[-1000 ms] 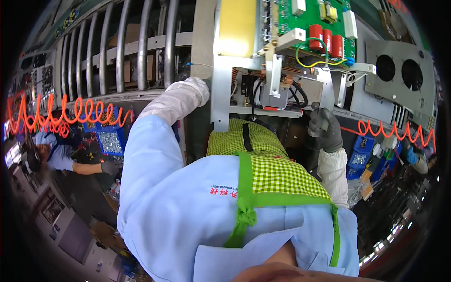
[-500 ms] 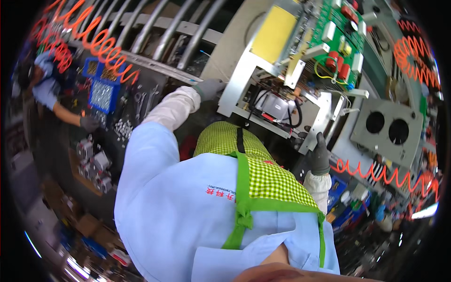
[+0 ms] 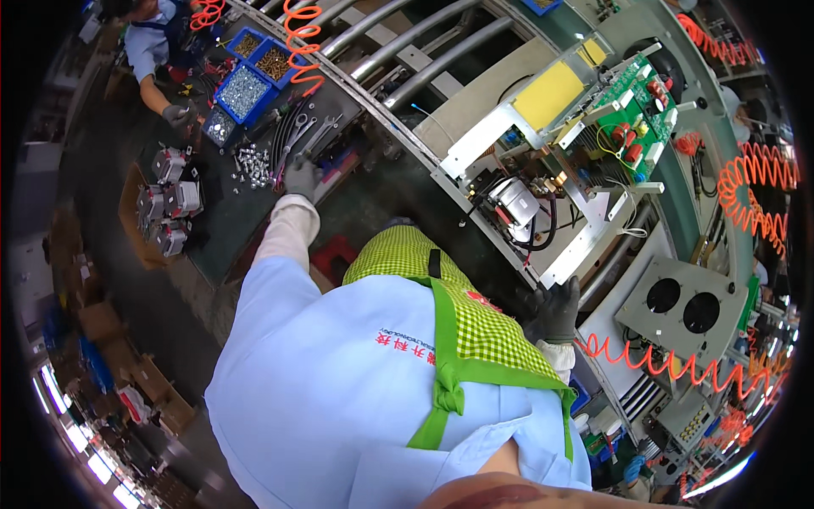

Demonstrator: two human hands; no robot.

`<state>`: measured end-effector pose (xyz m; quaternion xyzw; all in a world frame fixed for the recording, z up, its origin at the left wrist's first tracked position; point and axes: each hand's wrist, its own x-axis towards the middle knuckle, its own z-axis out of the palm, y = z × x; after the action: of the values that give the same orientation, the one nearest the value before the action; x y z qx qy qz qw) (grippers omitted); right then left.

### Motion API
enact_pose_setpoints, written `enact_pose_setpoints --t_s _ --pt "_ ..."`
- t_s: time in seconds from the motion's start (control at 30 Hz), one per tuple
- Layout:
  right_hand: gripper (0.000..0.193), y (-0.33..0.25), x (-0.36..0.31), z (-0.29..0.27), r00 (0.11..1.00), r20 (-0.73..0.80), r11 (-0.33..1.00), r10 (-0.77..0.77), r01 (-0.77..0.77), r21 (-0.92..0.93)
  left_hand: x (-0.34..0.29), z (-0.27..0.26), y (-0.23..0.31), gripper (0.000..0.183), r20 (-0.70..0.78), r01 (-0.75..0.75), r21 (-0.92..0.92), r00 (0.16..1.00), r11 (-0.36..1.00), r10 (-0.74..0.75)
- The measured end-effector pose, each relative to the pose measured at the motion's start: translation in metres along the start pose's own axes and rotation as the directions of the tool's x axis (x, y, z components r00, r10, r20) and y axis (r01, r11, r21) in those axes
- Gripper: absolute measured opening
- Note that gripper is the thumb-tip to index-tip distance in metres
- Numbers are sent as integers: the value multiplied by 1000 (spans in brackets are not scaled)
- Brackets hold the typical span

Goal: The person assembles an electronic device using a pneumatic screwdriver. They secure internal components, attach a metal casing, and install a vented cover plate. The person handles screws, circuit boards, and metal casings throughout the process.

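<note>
My left hand [image 3: 303, 176], in a grey glove, is over the near edge of the dark left-hand workbench [image 3: 222, 231]. Its fingers look apart, with nothing visible in them. Close beside it lie wrenches [image 3: 307, 136] and a scatter of silver bolts [image 3: 252, 166]. My right hand [image 3: 555, 311], gloved too, has its fingers spread at the near right corner of a metal frame [image 3: 570, 254]. Whether it touches the frame I cannot tell. The frame carries a silver boxy part with black cables [image 3: 512, 202], a green circuit board [image 3: 632, 106] and a yellow panel [image 3: 549, 95].
Blue bins [image 3: 243, 92] of fasteners stand on the left bench, near silver-and-black units [image 3: 180, 199] on cardboard. A co-worker's gloved hand [image 3: 176, 114] is beside the bins. Metal rollers [image 3: 441, 55] run behind. A grey panel with two round holes [image 3: 682, 301] and orange coiled hoses [image 3: 755, 199] are right.
My left hand has left the frame's left side and moved left to the bench by the wrenches. My right hand stays near the frame's corner, its fingers now more spread. The view has turned leftward.
</note>
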<state>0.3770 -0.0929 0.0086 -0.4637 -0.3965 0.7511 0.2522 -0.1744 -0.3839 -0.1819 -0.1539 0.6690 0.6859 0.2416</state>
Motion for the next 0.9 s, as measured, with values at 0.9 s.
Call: enact_pose_setpoints --t_s 0.9 --pt "22 258 -188 128 717 -648 963 255 -247 107 44 79 149 42 865 -899 438 430 -31 -259"
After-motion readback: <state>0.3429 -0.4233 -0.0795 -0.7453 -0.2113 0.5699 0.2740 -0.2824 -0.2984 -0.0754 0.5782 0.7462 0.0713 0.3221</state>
